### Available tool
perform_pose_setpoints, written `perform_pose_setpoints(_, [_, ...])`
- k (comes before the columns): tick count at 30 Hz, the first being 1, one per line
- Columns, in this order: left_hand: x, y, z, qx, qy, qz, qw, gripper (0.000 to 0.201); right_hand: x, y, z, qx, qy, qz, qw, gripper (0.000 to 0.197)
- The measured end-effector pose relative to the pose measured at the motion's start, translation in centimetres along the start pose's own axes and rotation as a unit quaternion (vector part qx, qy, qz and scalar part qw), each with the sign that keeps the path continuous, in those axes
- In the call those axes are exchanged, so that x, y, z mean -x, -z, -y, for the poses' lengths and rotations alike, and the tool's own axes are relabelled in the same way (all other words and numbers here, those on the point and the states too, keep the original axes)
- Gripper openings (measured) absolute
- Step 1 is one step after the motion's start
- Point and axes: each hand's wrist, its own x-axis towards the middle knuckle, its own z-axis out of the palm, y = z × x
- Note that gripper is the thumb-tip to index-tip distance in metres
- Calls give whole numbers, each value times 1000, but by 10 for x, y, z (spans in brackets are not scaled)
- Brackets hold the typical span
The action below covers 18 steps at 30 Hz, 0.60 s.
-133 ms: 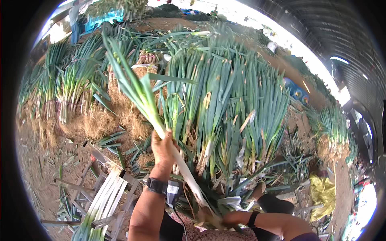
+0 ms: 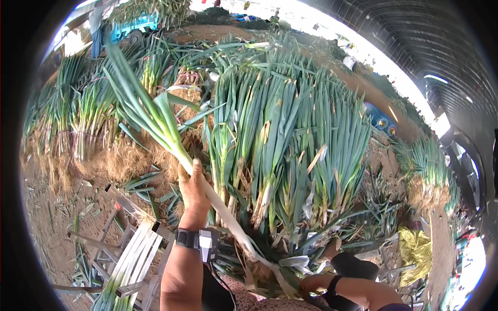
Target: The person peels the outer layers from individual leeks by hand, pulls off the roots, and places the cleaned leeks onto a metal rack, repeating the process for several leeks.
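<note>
A large leek-like green onion [image 2: 220,207] slants across the middle, green leaves up to the left and pale stem down to the right. My left hand [image 2: 194,189] is closed round its white stem, thumb lying along it. Low in the picture, my right hand [image 2: 315,285] is closed beside the root end. A pale strip of outer leaf [image 2: 282,277] runs from the stem's lower end to its fingers, which are partly hidden. Wispy roots [image 2: 259,269] hang at the stem's bottom, close to my lap.
Rows of upright green onions [image 2: 290,129] stand just ahead. Tied bundles with brown roots [image 2: 83,124] stand at the left. A metal rack [image 2: 137,285] holds several trimmed stalks at lower left. A yellow sack [image 2: 415,254] lies at the right. A person [image 2: 96,31] stands far back left.
My left hand and the onion have shifted left. My right hand has moved slightly right, and the pale strip now stretches away from the stem's lower end.
</note>
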Motion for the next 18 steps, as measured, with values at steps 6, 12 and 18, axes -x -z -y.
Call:
perform_pose_setpoints(6, [13,12,11,137,47,69,987,32,82,160,167,-81,186,-626,753,28])
perform_pose_setpoints(12, [23,-1,19,140,46,78,986,49,84,210,218,-9,124,-755,644,25])
perform_pose_setpoints(18, [25,2,25,126,46,62,989,57,73,223,221,12,85,-736,671,16])
